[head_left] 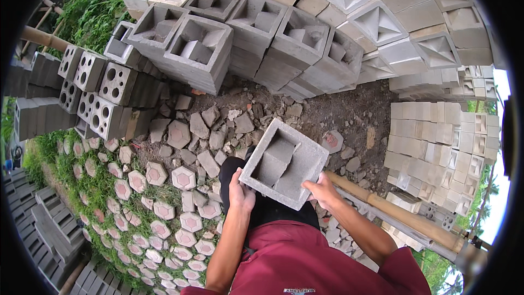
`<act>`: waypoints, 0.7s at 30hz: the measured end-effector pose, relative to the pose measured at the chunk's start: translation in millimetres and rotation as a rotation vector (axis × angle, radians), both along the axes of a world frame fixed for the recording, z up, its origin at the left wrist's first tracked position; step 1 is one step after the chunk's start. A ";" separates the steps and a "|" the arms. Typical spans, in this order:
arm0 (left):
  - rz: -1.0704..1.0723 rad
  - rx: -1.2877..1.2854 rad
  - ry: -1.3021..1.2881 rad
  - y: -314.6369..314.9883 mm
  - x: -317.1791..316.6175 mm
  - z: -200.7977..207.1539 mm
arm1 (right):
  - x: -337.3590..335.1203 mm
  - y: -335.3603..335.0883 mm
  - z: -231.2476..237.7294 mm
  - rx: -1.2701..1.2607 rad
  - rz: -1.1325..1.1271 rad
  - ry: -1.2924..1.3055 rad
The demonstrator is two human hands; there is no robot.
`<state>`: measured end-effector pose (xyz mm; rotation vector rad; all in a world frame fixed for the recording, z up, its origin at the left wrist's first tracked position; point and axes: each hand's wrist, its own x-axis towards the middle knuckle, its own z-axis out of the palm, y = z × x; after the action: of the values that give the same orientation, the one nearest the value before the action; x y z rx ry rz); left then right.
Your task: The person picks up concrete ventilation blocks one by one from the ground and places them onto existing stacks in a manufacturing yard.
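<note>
A square grey concrete ventilation block (297, 177) is held up in front of my body, tilted, its recessed face turned toward me. My left hand (240, 192) grips its left edge, with the fingers mostly hidden behind it. At the lower right edge my right hand (322, 190) has its thumb on the rim and its other fingers out of sight beneath. Ahead of me stand stacks of matching grey blocks (199, 43) with the same recessed faces.
Paler patterned blocks (376, 22) are piled at the far right, beside another stack (420, 131). Blocks with round holes (112, 84) stand at left. Broken rubble (210, 125) and hexagonal pavers (158, 172) cover the uneven ground. A bamboo pole (393, 207) runs along my right.
</note>
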<state>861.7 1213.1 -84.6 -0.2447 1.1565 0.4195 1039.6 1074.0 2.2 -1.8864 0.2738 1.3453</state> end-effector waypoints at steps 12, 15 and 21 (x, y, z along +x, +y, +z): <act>0.176 0.148 -0.005 140.5 109.0 -3.2 | 104.8 145.6 -18.0 0.058 0.032 -0.055; 0.240 0.171 0.084 192.6 128.9 7.6 | 121.8 201.4 -26.5 0.098 0.028 -0.017; 0.400 0.301 0.186 278.6 163.4 10.6 | 145.9 299.7 -21.2 0.131 -0.009 0.003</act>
<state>1025.1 1491.7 -74.0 -0.1755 1.2085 0.9773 1185.5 1373.7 -19.0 -1.7722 0.1906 1.3275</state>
